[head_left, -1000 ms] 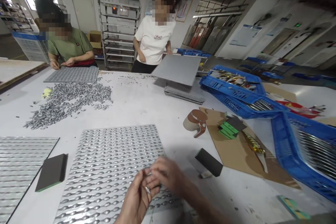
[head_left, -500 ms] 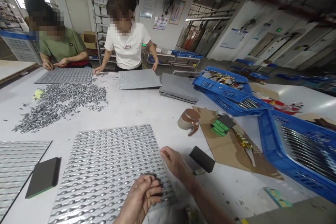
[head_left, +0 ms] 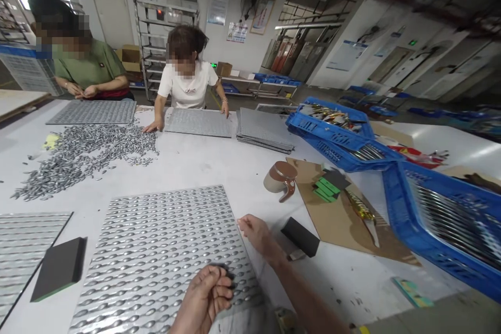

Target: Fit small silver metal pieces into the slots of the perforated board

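A silver board point(head_left: 164, 240) with rows of small spindle-shaped metal pieces lies flat in front of me. Over its lower right part is my left hand point(head_left: 207, 295), palm turned up and fingers curled in; whatever they hold, if anything, is hidden. My right hand point(head_left: 256, 235) is at the board's right edge, thumb and fingertips pinched together. I cannot make out anything between them. Just right of that hand, a dark block point(head_left: 300, 236) rests on the table. Another dark block point(head_left: 60, 269) with a green underside lies left of the board, partly over a second ridged board point(head_left: 29, 250).
A pile of loose metal pieces point(head_left: 86, 154) spreads at the far left. Two people sit or stand across the table with similar boards point(head_left: 199, 122). To the right are a brown-lidded mug point(head_left: 279, 177), a cardboard sheet point(head_left: 313, 209), and blue crates point(head_left: 399, 209).
The co-worker in white has bent lower, put a hand by the loose pile and laid the board flatter. My left hand has shifted slightly left and down; my right hand stays at the board's edge.
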{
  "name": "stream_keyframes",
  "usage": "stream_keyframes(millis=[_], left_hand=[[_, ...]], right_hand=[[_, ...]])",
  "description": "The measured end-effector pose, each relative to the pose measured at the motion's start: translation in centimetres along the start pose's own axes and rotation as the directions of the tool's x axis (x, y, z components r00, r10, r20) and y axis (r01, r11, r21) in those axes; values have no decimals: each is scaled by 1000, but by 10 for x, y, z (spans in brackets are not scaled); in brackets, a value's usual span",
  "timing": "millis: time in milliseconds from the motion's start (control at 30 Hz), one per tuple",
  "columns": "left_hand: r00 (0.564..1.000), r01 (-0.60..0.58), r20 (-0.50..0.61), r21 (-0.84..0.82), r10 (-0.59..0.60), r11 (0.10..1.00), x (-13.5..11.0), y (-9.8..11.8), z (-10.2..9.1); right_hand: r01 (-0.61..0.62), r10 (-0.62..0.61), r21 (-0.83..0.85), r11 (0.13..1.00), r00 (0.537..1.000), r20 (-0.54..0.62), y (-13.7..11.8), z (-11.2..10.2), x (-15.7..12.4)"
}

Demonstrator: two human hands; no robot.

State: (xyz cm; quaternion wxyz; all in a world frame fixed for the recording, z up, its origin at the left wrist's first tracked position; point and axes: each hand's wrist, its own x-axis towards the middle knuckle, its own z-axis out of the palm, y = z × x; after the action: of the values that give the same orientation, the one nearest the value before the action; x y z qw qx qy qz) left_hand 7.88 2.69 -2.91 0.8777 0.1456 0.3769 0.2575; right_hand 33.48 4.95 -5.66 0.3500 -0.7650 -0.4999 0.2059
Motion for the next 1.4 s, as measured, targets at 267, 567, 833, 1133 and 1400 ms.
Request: stream_keyframes(millis=[267,567,833,1133,1400], left_hand=[[1000,1,-16,6,-1,1000,5,-3,-6],[1000,0,-17,18,1,1000,8,-8,-7],[1000,-11,-16,13,11,1000,4,-5,-9],[1000,0,4,19,0,1000,-2,-1,-6],[991,-85,112,108,73,990,-8,2,3]], right_hand=[[29,-40,-111,993,995,-91,-10,18,-3],[51,-64,-133,990,994,-94,-9,18,2],[263,-264,-81,961,965,9,-17,14,-1],[369,-363,-23,929,922,138,-2,17,18],[351,-343,-19,936,925,163,1,19,22]])
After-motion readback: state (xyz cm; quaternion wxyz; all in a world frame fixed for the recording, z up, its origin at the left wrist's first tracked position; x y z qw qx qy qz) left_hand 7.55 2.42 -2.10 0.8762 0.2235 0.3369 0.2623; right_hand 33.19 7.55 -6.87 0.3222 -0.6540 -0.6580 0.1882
